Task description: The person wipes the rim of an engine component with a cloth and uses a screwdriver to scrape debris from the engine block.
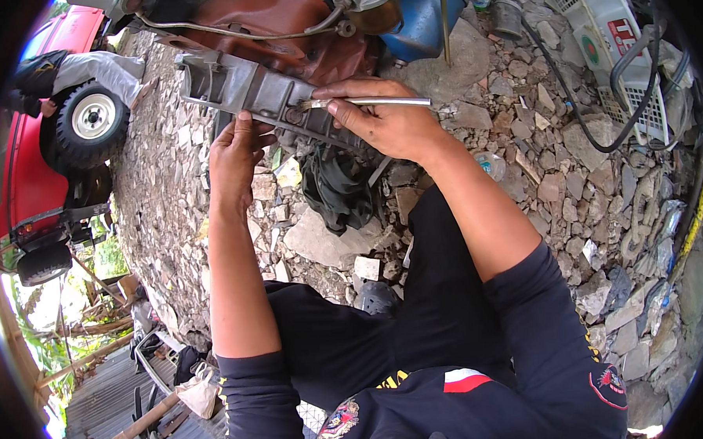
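A grey ribbed metal casting, box-like with open hollows, is tilted in front of me at the top middle. My left hand grips its near edge, thumb on top and the fingers partly hidden beneath. Between the thumb and fingers of my right hand is a slim brush with a silvery handle. Its bristle end points left and meets the casting's surface near the right end. Under the casting, a crumpled dark cloth lies on the stones.
Behind the casting sit a reddish-brown engine part and a blue container. A white plastic crate with a black hose is at the upper right. Loose broken stones cover the ground. A person stands beside a red vehicle at left.
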Action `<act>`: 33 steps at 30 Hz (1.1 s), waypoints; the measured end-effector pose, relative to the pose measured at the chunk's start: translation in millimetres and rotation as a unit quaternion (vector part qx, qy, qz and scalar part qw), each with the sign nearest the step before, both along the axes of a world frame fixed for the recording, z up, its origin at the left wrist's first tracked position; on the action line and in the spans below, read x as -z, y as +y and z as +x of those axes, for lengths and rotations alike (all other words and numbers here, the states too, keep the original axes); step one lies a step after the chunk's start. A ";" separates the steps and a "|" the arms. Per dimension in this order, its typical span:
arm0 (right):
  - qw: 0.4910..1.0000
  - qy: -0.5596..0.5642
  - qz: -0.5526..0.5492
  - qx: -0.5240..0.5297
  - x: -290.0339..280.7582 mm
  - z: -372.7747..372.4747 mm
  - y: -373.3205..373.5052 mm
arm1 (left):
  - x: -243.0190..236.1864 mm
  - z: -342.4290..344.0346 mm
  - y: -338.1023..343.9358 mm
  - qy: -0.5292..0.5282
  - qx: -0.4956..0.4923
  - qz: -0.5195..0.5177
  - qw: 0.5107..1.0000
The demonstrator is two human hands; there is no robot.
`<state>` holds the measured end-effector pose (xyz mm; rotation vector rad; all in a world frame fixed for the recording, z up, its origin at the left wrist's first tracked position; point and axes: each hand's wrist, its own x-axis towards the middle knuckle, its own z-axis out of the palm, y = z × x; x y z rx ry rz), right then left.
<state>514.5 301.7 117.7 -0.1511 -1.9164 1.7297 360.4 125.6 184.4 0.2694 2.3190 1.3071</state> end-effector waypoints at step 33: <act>0.984 -0.003 -0.165 0.064 -6.8 -26.8 -10.3 | -3.3 7.4 6.0 0.001 -0.001 0.050 0.999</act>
